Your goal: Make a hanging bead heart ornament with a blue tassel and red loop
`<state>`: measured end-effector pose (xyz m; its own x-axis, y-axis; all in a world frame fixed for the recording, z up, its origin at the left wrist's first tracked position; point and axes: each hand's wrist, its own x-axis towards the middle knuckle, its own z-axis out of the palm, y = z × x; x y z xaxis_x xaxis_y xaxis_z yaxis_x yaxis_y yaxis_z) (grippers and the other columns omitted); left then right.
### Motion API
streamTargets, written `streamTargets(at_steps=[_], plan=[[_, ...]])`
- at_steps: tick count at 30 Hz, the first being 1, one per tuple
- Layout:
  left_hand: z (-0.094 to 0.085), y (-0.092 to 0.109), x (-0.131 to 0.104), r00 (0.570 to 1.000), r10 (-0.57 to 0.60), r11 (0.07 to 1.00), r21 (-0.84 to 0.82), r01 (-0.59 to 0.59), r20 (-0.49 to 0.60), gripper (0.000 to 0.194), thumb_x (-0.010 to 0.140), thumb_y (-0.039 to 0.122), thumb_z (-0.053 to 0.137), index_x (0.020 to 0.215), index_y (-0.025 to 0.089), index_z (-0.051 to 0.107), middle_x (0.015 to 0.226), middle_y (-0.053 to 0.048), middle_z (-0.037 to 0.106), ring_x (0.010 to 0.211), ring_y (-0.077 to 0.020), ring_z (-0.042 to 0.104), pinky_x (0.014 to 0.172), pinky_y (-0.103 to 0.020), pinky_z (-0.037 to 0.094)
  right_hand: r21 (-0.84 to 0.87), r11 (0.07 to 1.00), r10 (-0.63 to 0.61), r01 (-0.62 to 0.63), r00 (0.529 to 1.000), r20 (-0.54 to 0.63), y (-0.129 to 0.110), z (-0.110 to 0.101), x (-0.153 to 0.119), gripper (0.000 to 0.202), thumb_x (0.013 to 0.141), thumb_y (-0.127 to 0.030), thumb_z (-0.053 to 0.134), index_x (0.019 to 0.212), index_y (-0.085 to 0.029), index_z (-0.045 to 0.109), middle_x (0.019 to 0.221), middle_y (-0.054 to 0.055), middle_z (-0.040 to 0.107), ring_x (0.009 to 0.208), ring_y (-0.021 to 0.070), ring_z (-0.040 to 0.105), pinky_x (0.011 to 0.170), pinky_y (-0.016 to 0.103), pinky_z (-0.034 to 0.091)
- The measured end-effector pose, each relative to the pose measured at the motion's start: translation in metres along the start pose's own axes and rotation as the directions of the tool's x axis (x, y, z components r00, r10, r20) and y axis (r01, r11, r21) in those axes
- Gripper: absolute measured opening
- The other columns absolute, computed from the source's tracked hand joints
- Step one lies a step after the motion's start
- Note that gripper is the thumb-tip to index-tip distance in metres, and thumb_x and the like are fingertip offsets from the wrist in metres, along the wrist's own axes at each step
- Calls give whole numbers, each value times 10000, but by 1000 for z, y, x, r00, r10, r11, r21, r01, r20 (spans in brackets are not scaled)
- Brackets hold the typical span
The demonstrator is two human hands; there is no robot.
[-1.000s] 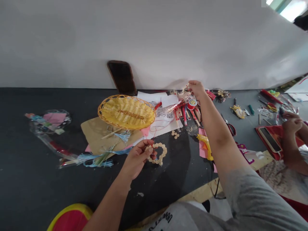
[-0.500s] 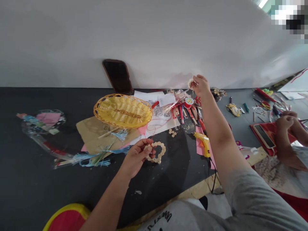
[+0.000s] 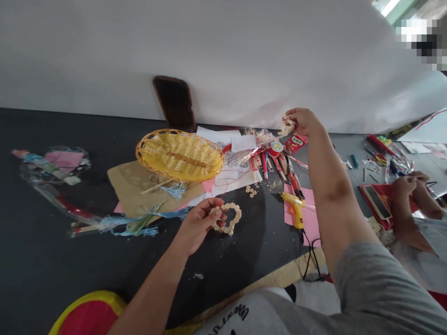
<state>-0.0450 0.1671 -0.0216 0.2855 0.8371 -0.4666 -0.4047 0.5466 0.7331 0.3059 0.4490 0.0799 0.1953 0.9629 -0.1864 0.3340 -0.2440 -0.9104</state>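
Observation:
Near the front of the dark table, my left hand (image 3: 199, 222) pinches a heart-shaped ring (image 3: 234, 222) made of small pale beads or pieces. A thin red thread (image 3: 226, 186) runs from around that hand toward the papers. My right hand (image 3: 301, 120) is raised by the white wall, its fingers closed on a smaller pale ring (image 3: 287, 125) of similar make. Beneath it are a red packet (image 3: 296, 142) and a red-rimmed thread spool (image 3: 276, 149). Between my arms, a few small pale pieces (image 3: 250, 191) lie on the table.
A yellow woven basket (image 3: 179, 158) rests on papers, with a phone (image 3: 174, 103) leaning behind it. Blue tassels (image 3: 139, 223) lie at left. A yellow glue gun (image 3: 296, 209) sits on pink paper, its cord hanging off the edge. At right are another person's hands (image 3: 410, 184).
My right hand has shifted slightly right along the wall, bringing more of the small ring and the red packet into view. My left hand keeps holding the heart-shaped ring in nearly the same place.

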Motion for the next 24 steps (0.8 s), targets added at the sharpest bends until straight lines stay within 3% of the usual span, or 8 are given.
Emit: streamTargets(at_steps=[4,10,15,18,21,24], plan=[[1,2,-1,1000,0,1000,-6,0,-8,546,537,466,939,892,171,647,700,13,667,627,-113,625,571,-231,503,-54,998,18,-18,1000,6,-8,-3,-4,121,797,-42,603,818,-157,572,721,20,652,545,80,576,527,209,455],[0,-1,2,1000,-5,1000,0,5,-4,550,540,467,937,903,172,647,691,15,666,625,-118,630,576,-234,503,-216,975,-45,51,999,29,-12,-6,-4,100,803,-60,651,835,-150,620,751,8,651,562,68,553,582,229,476],[-3,-6,4,1000,-10,1000,13,10,3,529,588,452,918,940,168,643,740,3,696,621,-108,642,584,-219,503,-555,830,-84,57,996,-24,-10,0,-2,124,869,-87,631,952,-171,670,764,11,648,605,93,560,634,260,506],[-3,-8,3,1000,-13,1000,-1,13,-4,566,568,398,934,998,166,650,796,-12,717,681,-126,674,636,-235,533,-682,731,-80,20,995,-57,-10,6,-2,175,906,-158,646,1079,-161,671,856,46,683,722,147,635,719,325,560],[-1,-8,2,1000,18,999,-35,-18,0,585,543,351,944,1021,162,663,915,-38,732,783,-152,688,724,-289,572,-723,691,-106,22,992,-70,-16,8,-7,293,951,-307,633,1192,-141,626,1127,90,667,970,198,661,854,403,570],[1,-8,0,999,39,999,3,-39,15,536,604,370,912,1030,150,673,960,-58,731,789,-149,682,738,-298,568,-752,653,-226,85,970,-86,-30,8,-25,126,939,-162,615,1048,-116,657,1114,97,643,1158,226,581,1069,463,421]])
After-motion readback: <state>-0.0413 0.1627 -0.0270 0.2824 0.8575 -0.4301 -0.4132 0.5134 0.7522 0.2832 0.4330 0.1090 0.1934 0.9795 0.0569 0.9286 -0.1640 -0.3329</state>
